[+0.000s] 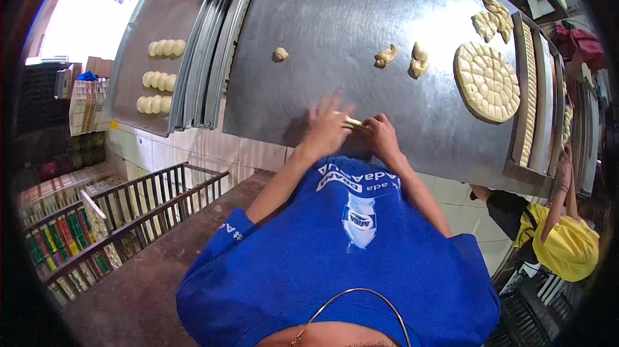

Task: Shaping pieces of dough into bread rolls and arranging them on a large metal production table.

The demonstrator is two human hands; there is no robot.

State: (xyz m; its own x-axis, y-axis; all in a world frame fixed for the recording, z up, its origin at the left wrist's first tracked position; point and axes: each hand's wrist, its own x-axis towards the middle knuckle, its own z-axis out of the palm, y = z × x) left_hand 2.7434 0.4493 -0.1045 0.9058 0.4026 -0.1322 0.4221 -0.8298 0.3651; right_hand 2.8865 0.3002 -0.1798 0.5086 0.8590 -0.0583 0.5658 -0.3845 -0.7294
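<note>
Some dough (353,122) part-hidden by blurred left hand (327,129).

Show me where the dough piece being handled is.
In the middle of the head view, the dough piece is near the front edge of the metal table, between the left hand and right hand.

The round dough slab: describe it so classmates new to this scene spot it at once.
On the big metal table, go right. Left of a long, narrow dough strip lies the round dough slab. Unlike the smaller dough lumps, it is a broad, scored disc.
</note>
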